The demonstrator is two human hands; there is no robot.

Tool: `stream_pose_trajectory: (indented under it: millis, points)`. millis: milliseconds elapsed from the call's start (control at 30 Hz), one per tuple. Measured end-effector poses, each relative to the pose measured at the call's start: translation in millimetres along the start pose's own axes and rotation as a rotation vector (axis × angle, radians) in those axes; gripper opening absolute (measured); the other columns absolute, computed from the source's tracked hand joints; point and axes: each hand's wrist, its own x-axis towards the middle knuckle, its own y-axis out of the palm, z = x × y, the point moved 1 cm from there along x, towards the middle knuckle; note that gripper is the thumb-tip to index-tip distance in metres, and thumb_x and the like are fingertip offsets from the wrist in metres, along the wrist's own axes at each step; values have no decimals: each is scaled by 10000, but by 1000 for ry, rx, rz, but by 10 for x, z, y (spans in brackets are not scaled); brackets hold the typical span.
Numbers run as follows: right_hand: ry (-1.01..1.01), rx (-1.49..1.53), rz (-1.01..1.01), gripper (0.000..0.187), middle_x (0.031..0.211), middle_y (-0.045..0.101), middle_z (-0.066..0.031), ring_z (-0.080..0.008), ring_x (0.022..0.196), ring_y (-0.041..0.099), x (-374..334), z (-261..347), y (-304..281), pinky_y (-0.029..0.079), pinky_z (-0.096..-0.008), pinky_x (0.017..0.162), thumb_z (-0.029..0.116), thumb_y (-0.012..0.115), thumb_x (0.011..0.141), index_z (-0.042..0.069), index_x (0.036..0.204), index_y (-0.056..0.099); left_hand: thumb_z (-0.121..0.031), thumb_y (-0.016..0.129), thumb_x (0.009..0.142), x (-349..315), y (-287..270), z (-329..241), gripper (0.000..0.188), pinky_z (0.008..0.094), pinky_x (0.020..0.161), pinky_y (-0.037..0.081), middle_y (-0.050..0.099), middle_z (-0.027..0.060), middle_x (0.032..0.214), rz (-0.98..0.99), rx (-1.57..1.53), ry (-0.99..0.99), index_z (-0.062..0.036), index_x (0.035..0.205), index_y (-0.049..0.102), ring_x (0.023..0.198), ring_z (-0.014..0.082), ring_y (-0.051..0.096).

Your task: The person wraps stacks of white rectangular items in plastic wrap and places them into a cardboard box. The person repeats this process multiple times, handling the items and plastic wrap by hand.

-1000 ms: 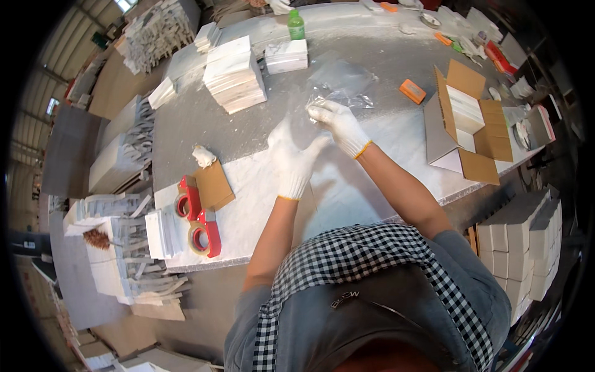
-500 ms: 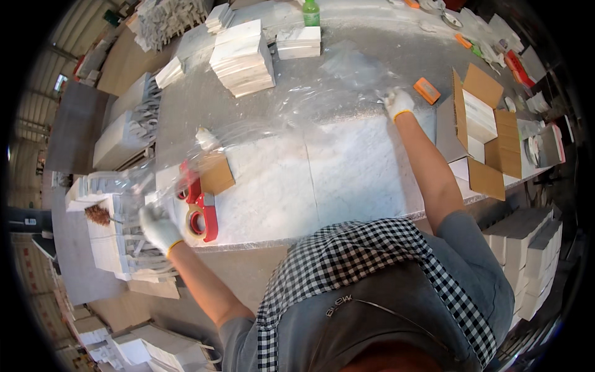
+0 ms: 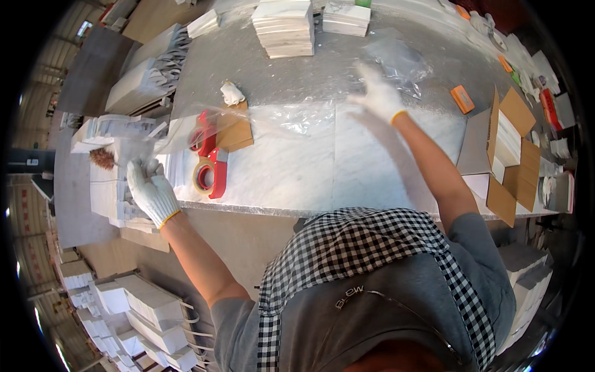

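At the left end of the white marbled slab (image 3: 291, 167), my left hand (image 3: 152, 192) in a white knitted glove is closed on the end of a clear plastic sheet (image 3: 304, 118). The crumpled sheet stretches rightward across the slab's far edge. My right hand (image 3: 377, 96), gloved too and smeared by motion, hovers over the slab's far side with fingers apart and nothing in them. Two red tape dispensers (image 3: 217, 173) and a brown cardboard piece (image 3: 234, 131) lie on the left part of the slab, near the left hand.
An open cardboard box (image 3: 480, 149) with white tiles inside stands at the right. Stacked tiles (image 3: 285, 31) sit at the back. An orange block (image 3: 462, 99) and another clear plastic piece (image 3: 403, 59) lie on the grey table. Strapped white stacks (image 3: 133, 87) line the left.
My right hand has let go of the plastic sheet and moved left. The sheet's right part has drawn in toward the middle. The view has shifted, so the table sits higher in it.
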Motion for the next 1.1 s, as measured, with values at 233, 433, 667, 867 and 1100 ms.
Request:
stream_pose_trajectory:
  millis: [233, 433, 667, 867, 1100]
  points:
    - [168, -87, 103, 392, 1314, 681, -132, -386, 1137, 665, 478, -501, 628, 525, -504, 955, 293, 614, 920, 197, 1296, 667, -212, 682, 1003, -119, 337, -118, 194, 335, 737, 478, 665, 76, 985, 25, -56, 5, -38, 1084, 659, 781, 196, 580]
    - [159, -207, -106, 729, 1440, 569, -246, -447, 1169, 642, 717, 91, 393, 531, -511, 973, 272, 623, 911, 215, 1583, 345, -217, 695, 990, -175, 346, -161, 217, 356, 771, 506, 703, 121, 1062, 16, -44, -23, -28, 1093, 673, 813, 224, 633]
    - [-349, -80, 275, 614, 1366, 581, -180, -377, 1194, 606, -238, 1775, 625, 510, -484, 988, 372, 717, 859, 143, 1405, 556, -206, 705, 982, -203, 349, -218, 203, 362, 781, 510, 700, 109, 1043, 59, -92, -7, -30, 1081, 678, 825, 227, 641]
    - [-346, -87, -95, 473, 1190, 658, -124, -300, 1255, 546, -326, 1902, 1402, 467, -462, 992, 374, 718, 863, 137, 1267, 649, -176, 706, 979, -142, 406, -299, 175, 370, 779, 518, 692, 92, 1026, 40, -159, 21, -35, 1078, 673, 845, 231, 650]
    - [-249, 329, 95, 301, 1164, 737, -130, -323, 1113, 657, -476, 1734, 1035, 478, -447, 997, 293, 620, 960, 82, 1127, 757, -172, 634, 1017, 170, 651, -372, 164, 378, 792, 540, 688, 91, 1027, 39, -208, 51, -53, 1128, 641, 870, 236, 657]
